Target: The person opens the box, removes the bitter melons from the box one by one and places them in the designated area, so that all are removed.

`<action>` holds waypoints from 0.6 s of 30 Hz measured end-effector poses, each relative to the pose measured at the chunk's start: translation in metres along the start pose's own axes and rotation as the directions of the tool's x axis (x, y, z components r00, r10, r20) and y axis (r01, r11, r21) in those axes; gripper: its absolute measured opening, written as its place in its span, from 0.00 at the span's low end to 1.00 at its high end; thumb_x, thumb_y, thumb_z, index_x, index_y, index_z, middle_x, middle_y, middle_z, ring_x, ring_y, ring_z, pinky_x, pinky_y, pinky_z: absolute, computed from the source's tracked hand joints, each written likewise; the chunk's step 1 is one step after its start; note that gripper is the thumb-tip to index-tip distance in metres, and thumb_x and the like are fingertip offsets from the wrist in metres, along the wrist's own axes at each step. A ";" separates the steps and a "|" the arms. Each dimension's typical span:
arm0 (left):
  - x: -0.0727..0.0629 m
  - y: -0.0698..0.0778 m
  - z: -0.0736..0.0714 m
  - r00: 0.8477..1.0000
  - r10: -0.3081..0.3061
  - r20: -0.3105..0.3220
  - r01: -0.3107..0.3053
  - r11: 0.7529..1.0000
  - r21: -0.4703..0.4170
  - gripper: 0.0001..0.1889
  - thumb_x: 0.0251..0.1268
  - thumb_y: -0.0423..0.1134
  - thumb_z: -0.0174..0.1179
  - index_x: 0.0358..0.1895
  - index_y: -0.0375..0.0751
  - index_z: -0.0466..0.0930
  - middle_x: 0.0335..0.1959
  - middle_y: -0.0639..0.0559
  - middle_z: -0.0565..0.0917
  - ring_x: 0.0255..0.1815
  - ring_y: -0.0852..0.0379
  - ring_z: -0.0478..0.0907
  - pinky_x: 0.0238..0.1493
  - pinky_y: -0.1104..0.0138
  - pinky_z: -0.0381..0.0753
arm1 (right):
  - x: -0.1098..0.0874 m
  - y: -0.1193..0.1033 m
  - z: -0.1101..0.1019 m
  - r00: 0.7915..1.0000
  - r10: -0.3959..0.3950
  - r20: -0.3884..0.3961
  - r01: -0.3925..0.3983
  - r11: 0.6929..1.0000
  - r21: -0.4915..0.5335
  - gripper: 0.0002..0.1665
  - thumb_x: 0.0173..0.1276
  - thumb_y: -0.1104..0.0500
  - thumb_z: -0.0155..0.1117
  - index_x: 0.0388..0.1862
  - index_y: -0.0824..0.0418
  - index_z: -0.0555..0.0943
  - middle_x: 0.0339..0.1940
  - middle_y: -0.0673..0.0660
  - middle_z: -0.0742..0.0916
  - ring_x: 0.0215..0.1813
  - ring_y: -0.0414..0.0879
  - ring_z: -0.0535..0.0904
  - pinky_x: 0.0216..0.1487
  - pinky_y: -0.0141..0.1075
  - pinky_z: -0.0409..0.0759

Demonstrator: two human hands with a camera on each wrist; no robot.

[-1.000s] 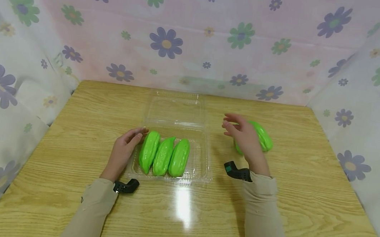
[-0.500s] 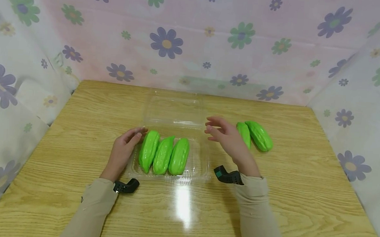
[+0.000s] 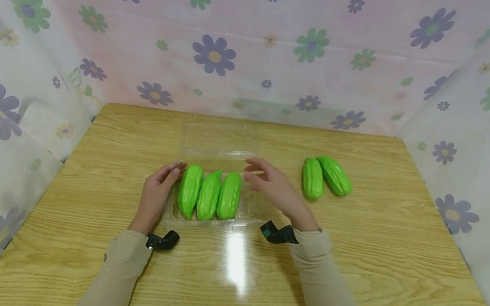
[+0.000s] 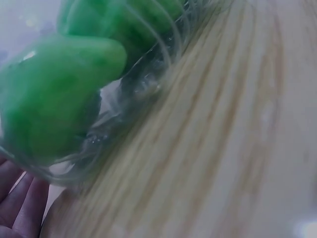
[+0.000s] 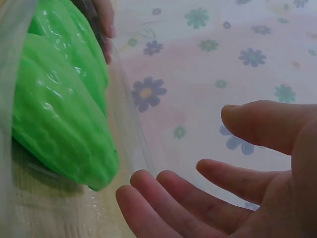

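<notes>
Container (image 3: 248, 208), left hand (image 3: 156, 190) touching, right hand (image 3: 275, 187) near, fingers (image 5: 168, 203) loose

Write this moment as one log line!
left hand: beside clear box | right hand: holding nothing | lid: open | in box: three green vegetables | on table: two green vegetables

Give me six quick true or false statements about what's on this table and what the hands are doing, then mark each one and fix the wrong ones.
1. Three green vegetables lie in the clear box. True.
2. The lid is closed over them. False: it is folded open on the far side.
3. Two more vegetables lie on the table, right of the box. True.
4. The right hand grips a vegetable. False: it holds none.
5. The left hand is at the left side of the box. True.
6. The cloth behind the table is plain. False: it has a flower pattern.
</notes>
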State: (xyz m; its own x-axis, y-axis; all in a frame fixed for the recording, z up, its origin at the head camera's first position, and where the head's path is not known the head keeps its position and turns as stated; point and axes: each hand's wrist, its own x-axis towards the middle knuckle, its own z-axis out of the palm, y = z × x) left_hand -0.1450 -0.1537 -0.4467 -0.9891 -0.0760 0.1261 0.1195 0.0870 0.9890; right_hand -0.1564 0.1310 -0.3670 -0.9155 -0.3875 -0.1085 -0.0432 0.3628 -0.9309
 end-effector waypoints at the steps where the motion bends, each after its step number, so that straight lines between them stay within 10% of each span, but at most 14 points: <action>1: 0.000 0.000 0.000 1.000 0.001 -0.003 -0.001 1.000 0.005 0.19 0.65 0.46 0.51 0.55 0.41 0.74 0.53 0.49 0.77 0.54 0.57 0.71 0.51 0.72 0.73 | 0.000 0.000 0.002 1.000 0.004 -0.003 -0.004 1.000 -0.025 0.26 0.64 0.45 0.55 0.61 0.45 0.65 0.55 0.55 0.74 0.52 0.47 0.74 0.49 0.43 0.77; 18: -0.001 0.003 0.001 1.000 -0.001 -0.016 0.001 1.000 -0.003 0.22 0.64 0.49 0.51 0.56 0.39 0.72 0.53 0.47 0.76 0.54 0.56 0.71 0.52 0.70 0.73 | -0.001 -0.009 0.032 0.999 0.034 -0.033 -0.043 0.941 -0.335 0.33 0.64 0.44 0.54 0.66 0.51 0.61 0.63 0.49 0.68 0.57 0.46 0.71 0.49 0.42 0.75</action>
State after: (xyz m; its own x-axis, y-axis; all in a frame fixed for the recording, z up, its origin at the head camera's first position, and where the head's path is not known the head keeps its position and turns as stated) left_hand -0.1438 -0.1520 -0.4441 -0.9877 -0.0922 0.1263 0.1187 0.0838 0.9894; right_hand -0.1424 0.1007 -0.3697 -0.9290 -0.3470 -0.1286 -0.1354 0.6422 -0.7545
